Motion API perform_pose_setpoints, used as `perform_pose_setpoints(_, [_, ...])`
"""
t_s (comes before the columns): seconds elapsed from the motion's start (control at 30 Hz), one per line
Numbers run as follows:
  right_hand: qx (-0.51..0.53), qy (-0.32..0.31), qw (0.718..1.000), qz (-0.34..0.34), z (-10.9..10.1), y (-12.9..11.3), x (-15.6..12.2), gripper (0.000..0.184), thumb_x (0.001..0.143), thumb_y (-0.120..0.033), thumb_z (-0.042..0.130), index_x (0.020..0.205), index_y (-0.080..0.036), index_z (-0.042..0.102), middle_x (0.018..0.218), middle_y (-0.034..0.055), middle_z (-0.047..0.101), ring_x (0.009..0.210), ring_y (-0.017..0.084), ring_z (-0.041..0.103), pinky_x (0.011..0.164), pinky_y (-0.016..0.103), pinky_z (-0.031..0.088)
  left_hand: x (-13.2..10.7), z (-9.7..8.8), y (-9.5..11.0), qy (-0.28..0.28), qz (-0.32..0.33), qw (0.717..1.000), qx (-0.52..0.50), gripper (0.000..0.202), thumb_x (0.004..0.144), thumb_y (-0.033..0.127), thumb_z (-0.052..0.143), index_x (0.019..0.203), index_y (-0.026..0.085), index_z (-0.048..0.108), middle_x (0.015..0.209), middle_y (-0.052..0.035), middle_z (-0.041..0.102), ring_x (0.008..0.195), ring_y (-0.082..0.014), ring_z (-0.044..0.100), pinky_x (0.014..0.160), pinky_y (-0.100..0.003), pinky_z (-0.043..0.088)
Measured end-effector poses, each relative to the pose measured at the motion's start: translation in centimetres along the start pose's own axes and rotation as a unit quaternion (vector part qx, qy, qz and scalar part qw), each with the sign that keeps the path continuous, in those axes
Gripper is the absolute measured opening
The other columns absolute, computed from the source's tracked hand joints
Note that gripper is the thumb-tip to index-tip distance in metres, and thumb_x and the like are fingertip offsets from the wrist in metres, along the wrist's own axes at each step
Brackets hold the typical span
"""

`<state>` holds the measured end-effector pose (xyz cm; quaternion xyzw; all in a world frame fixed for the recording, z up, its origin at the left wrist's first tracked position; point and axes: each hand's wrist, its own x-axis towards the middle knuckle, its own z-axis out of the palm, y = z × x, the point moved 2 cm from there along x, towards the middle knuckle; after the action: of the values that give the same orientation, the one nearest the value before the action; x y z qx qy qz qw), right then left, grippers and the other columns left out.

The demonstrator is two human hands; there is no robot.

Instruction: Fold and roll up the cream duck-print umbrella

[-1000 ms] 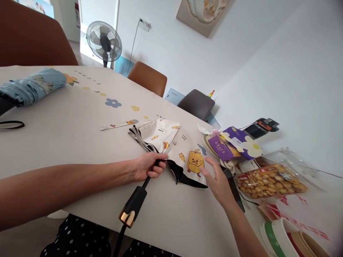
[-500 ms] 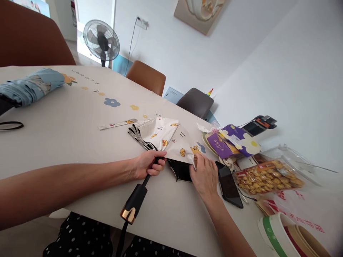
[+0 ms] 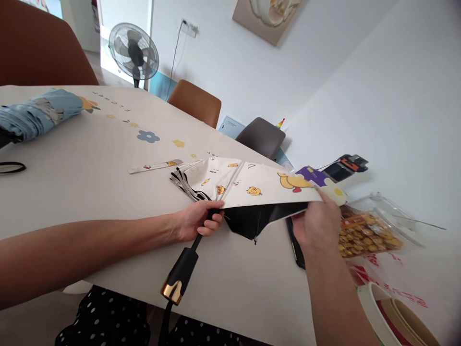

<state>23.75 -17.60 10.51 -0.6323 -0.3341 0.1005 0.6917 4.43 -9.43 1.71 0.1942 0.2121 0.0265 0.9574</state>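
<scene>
A folding umbrella lies on the white table [image 3: 90, 163]. Its canopy [image 3: 248, 185] is cream with yellow duck prints and black inside. My left hand [image 3: 198, 221] is closed round the thin shaft just above the black and gold handle [image 3: 178, 276], which hangs over the table's near edge. My right hand [image 3: 317, 223] pinches the outer edge of one canopy panel and holds it stretched out to the right, above a black phone [image 3: 295, 245].
A folded blue umbrella [image 3: 32, 115] lies far left, its black strap [image 3: 10, 167] beside it. The duck-print strap [image 3: 154, 166] rests mid-table. A purple packet [image 3: 317, 177], a bag of snacks [image 3: 367, 233] and bowls [image 3: 392, 317] crowd the right. Chairs and a fan [image 3: 134, 50] stand behind.
My right hand took hold of the canopy edge near the shaft and pulled it out to the right, spreading the panel flat. The left hand kept its grip.
</scene>
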Motion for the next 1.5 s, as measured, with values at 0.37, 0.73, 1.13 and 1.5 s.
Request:
perform_pose_setpoints(0.37, [0.068, -0.138, 0.984, 0.089, 9.6, -0.8, -0.7, 0.007, 0.076, -0.027, 0.05, 0.078, -0.02, 0.051, 0.059, -0.0031, 0.058, 0.042, 0.012, 0.056, 0.046, 0.03, 0.056, -0.2, 0.5, -0.7, 0.013, 0.003, 0.997, 0.08, 0.018, 0.08, 0.031, 0.044, 0.07, 0.017, 0.039, 0.059, 0.0043, 0.036, 0.039, -0.003, 0.023, 0.031, -0.015, 0.01])
perform_pose_setpoints(0.73, [0.078, -0.151, 0.978, 0.116, 10.7, 1.0, -2.0, 0.004, 0.076, -0.023, 0.047, 0.074, -0.021, 0.05, 0.057, -0.0028, 0.056, 0.042, 0.013, 0.056, 0.045, 0.029, 0.056, -0.3, 0.9, -0.9, 0.063, 0.04, 0.985, 0.158, 0.031, 0.067, 0.028, 0.068, 0.064, 0.017, 0.04, 0.055, 0.0061, 0.039, 0.039, -0.0015, 0.027, 0.034, -0.017, 0.01])
perform_pose_setpoints(1.13, [0.081, -0.245, 0.958, 0.125, 12.4, 0.6, -2.4, 0.013, 0.071, -0.017, 0.058, 0.083, -0.017, 0.052, 0.073, -0.0011, 0.059, 0.063, 0.014, 0.063, 0.059, 0.033, 0.058, -0.4, 1.1, -1.0, 0.082, 0.038, 0.978, 0.188, 0.024, 0.081, 0.031, 0.053, 0.068, 0.018, 0.038, 0.056, 0.0056, 0.043, 0.037, -0.004, 0.032, 0.034, -0.02, 0.016])
perform_pose_setpoints(1.5, [-0.251, -0.344, 0.86, -0.282, 6.6, 1.3, -5.6, 0.035, 0.084, -0.008, 0.038, 0.1, -0.024, 0.064, 0.099, 0.0047, 0.06, 0.094, 0.016, 0.058, 0.083, 0.033, 0.047, 0.0, 0.5, -1.1, 0.044, 0.048, 0.982, 0.178, 0.022, 0.083, 0.031, 0.05, 0.071, 0.018, 0.037, 0.059, 0.0063, 0.041, 0.038, -0.0026, 0.032, 0.033, -0.017, 0.016])
